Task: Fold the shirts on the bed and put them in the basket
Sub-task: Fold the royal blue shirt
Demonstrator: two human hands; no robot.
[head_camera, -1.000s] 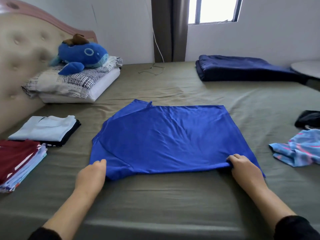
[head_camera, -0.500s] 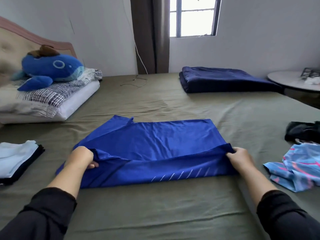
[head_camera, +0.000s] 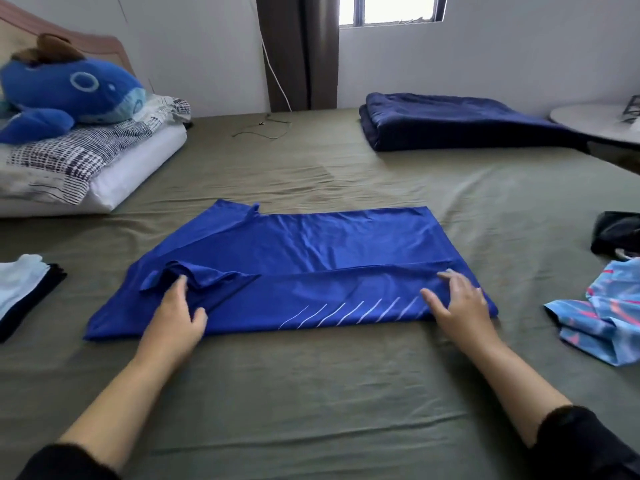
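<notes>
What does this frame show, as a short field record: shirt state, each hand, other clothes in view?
shirt: blue shirt, near edge folded over, flat on the bed
left hand: open, touching the bunched sleeve
right hand: open, pressing the fold
folded stack: left edge
light blue patterned garment: unfolded, right
basket: not in view

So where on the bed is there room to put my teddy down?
Bare sheet lies between the blue shirt and the near edge, around the person's arms, and in the middle stretch between the pillows and the navy blanket. The right side is crowded with a patterned shirt; folded clothes crowd the left.
</notes>
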